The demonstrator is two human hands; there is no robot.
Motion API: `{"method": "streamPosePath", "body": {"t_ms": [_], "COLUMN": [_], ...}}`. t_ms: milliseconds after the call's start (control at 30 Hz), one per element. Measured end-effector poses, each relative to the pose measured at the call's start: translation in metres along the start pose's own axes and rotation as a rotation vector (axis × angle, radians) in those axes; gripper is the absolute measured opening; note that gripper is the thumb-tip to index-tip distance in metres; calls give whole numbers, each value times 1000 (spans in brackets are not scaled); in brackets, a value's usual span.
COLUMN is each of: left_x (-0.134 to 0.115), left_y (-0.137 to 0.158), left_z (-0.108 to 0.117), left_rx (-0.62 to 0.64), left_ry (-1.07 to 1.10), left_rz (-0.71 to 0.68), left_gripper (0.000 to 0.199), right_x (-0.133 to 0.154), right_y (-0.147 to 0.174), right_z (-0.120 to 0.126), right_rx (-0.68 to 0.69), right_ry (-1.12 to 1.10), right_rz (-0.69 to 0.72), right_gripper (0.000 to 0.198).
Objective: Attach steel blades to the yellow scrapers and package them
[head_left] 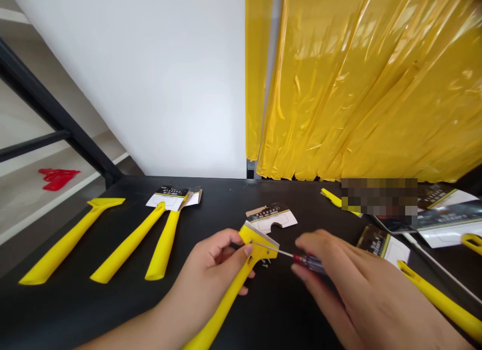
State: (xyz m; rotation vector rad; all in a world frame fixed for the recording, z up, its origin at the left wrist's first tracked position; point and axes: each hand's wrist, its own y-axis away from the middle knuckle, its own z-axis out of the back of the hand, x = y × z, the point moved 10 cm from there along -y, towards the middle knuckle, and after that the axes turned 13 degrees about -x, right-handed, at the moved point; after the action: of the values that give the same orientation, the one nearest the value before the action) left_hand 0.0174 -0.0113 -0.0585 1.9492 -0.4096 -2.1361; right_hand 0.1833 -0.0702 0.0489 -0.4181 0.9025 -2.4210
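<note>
My left hand is closed around the neck of a yellow scraper, just below its wide head. A metal blade edge shows along the top of that head, and two screws sit in its face. In my right hand is a screwdriver with a red and dark handle. Its thin shaft reaches left across the scraper head, the tip at the left screw. A few small loose screws lie on the black table beside the head. Behind it rests a cardboard package card with a round cut-out.
Several more yellow scrapers lie at the left, one bare and two with cards. At the right are another scraper, package cards, a white cable and a pixelated patch. Yellow plastic sheeting hangs behind the table.
</note>
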Motion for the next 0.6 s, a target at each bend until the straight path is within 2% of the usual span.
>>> {"method": "streamPosePath", "body": {"t_ms": [200, 600], "left_x": [-3, -1], "left_y": [0, 0], "left_z": [2, 2], "left_rx": [-16, -9], "left_ry": [-2, -1], "left_rz": [-6, -20], "left_gripper": [32, 32], "right_x": [0, -2], "right_y": [-2, -1], "right_z": [1, -1], "right_rx": [-37, -19], "right_ry": [-31, -24], "right_rz": [-22, -46], "right_gripper": [18, 21]}}
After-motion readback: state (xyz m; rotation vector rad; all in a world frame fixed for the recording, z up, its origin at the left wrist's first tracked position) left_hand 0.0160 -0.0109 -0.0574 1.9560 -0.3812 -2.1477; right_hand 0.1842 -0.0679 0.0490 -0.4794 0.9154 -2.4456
